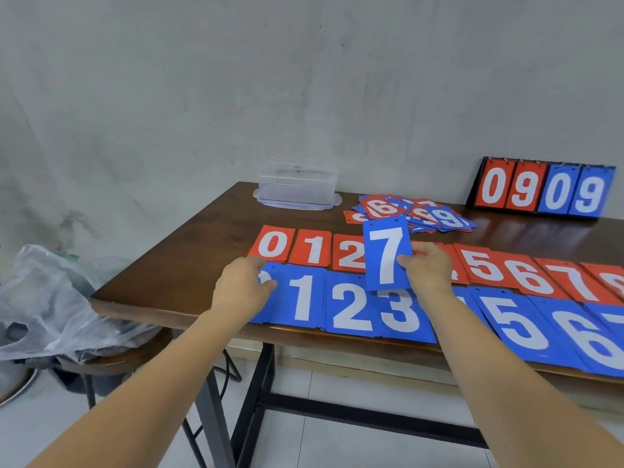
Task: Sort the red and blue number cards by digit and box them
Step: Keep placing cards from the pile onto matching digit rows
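The blue 7 card (pixel 387 253) stands upright in the air above the middle of the rows, pinched along its right edge by the fingers (pixel 405 261) of the right hand (pixel 429 266), so it has yet to reach its place. The blue 7 pile (pixel 613 332) lies at the far right of the blue row (pixel 351 309), partly out of view, well apart from where the card is held. The left hand (pixel 243 285) rests on the blue 0 card (pixel 275 309) at the row's left end, fingers bent down onto it; whether it is gripping that card or only steadying it cannot be told. Behind the blue row runs the red row (pixel 314 249), and beyond that lies a loose unsorted heap (pixel 415 212), with the clear box (pixel 297 185) at the back of the desk (pixel 202 238) and a flip scoreboard (pixel 540 190) against the wall. The likely trouble is the long reach to the right: the forearm or the card's lower edge could drag across the 3, 5 and 6 piles and skew them. The front blue cards overhang the desk edge, so a nudge might tip some to the floor. A one-edge pinch could also let the card swing or slip, and a 7 dropped onto the red 7 beside it would mix the colours.
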`<state>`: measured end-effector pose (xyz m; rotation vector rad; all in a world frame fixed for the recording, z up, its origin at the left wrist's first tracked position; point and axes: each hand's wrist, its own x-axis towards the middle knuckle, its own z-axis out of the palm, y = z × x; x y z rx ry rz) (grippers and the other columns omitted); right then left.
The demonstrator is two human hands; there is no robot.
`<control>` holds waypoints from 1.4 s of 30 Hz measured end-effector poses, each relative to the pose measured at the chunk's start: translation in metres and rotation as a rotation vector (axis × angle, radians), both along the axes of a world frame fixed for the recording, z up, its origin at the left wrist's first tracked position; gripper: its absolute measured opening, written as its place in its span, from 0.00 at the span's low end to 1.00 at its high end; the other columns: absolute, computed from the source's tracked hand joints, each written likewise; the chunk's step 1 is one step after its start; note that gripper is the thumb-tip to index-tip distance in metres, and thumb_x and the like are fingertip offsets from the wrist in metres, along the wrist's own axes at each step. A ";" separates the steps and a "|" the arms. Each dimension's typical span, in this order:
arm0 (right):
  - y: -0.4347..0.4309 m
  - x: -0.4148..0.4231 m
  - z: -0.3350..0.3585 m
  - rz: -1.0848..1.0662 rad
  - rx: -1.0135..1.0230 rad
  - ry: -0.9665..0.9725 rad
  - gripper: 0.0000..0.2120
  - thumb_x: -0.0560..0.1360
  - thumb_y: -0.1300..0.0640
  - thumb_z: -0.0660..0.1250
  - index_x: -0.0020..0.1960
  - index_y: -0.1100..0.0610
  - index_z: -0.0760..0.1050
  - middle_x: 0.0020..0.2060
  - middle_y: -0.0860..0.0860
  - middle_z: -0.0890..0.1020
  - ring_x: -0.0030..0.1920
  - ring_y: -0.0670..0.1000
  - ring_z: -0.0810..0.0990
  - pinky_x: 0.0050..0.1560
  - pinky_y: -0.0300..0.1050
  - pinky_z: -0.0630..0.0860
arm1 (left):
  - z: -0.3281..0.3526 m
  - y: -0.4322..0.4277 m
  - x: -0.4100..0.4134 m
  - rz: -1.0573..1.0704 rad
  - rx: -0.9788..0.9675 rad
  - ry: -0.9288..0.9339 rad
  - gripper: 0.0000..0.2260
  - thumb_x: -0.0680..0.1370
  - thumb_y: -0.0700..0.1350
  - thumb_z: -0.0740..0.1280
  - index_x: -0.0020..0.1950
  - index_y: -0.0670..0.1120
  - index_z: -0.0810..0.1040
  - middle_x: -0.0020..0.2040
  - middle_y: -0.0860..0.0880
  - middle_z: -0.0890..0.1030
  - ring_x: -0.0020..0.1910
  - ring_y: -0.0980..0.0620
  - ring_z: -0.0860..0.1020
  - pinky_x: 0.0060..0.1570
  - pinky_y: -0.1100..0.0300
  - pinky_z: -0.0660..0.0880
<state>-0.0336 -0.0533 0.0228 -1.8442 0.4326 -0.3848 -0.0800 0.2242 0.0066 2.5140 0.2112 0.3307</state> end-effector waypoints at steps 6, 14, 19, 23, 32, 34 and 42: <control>-0.045 -0.020 0.005 0.000 -0.020 -0.023 0.13 0.76 0.59 0.69 0.60 0.54 0.73 0.52 0.49 0.78 0.47 0.50 0.78 0.32 0.39 0.73 | 0.003 -0.069 0.013 -0.121 -0.036 -0.049 0.22 0.77 0.47 0.70 0.68 0.43 0.72 0.64 0.45 0.77 0.61 0.47 0.76 0.58 0.52 0.75; -0.148 -0.055 0.000 -0.049 0.015 -0.077 0.13 0.75 0.61 0.69 0.58 0.55 0.73 0.48 0.52 0.81 0.46 0.52 0.81 0.38 0.44 0.78 | 0.010 -0.180 0.028 -0.221 -0.024 -0.071 0.23 0.76 0.48 0.71 0.69 0.45 0.72 0.65 0.47 0.77 0.61 0.48 0.77 0.58 0.52 0.76; -0.236 -0.079 -0.001 -0.141 0.045 -0.047 0.12 0.75 0.59 0.70 0.58 0.54 0.73 0.51 0.52 0.81 0.50 0.54 0.82 0.39 0.45 0.78 | 0.012 -0.246 0.030 -0.249 0.003 -0.063 0.22 0.76 0.50 0.70 0.68 0.46 0.73 0.65 0.48 0.76 0.62 0.49 0.76 0.57 0.53 0.76; -0.303 -0.094 0.002 -0.225 -0.017 0.010 0.15 0.75 0.59 0.70 0.61 0.57 0.76 0.55 0.54 0.81 0.52 0.55 0.80 0.42 0.47 0.78 | 0.012 -0.288 0.029 -0.273 0.013 -0.069 0.22 0.76 0.50 0.70 0.69 0.46 0.72 0.66 0.48 0.76 0.62 0.49 0.75 0.58 0.53 0.75; -0.359 -0.101 -0.016 -0.246 -0.179 0.159 0.17 0.75 0.61 0.70 0.63 0.58 0.74 0.45 0.51 0.77 0.40 0.49 0.74 0.36 0.43 0.72 | 0.007 -0.344 0.017 -0.258 -0.003 -0.058 0.23 0.76 0.48 0.70 0.69 0.44 0.72 0.66 0.47 0.77 0.63 0.48 0.75 0.59 0.53 0.74; -0.352 -0.102 -0.024 -0.262 -0.313 0.183 0.17 0.75 0.60 0.70 0.62 0.57 0.73 0.45 0.51 0.77 0.40 0.49 0.73 0.33 0.41 0.68 | 0.007 -0.351 0.014 -0.255 0.005 -0.050 0.23 0.76 0.48 0.70 0.70 0.44 0.72 0.66 0.47 0.76 0.63 0.48 0.75 0.60 0.53 0.74; -0.345 -0.110 -0.028 -0.220 -0.701 0.215 0.12 0.76 0.54 0.69 0.59 0.51 0.75 0.53 0.49 0.79 0.49 0.50 0.78 0.38 0.42 0.71 | 0.004 -0.362 0.001 -0.261 0.055 -0.058 0.23 0.77 0.48 0.70 0.70 0.44 0.71 0.68 0.46 0.74 0.66 0.47 0.72 0.62 0.53 0.72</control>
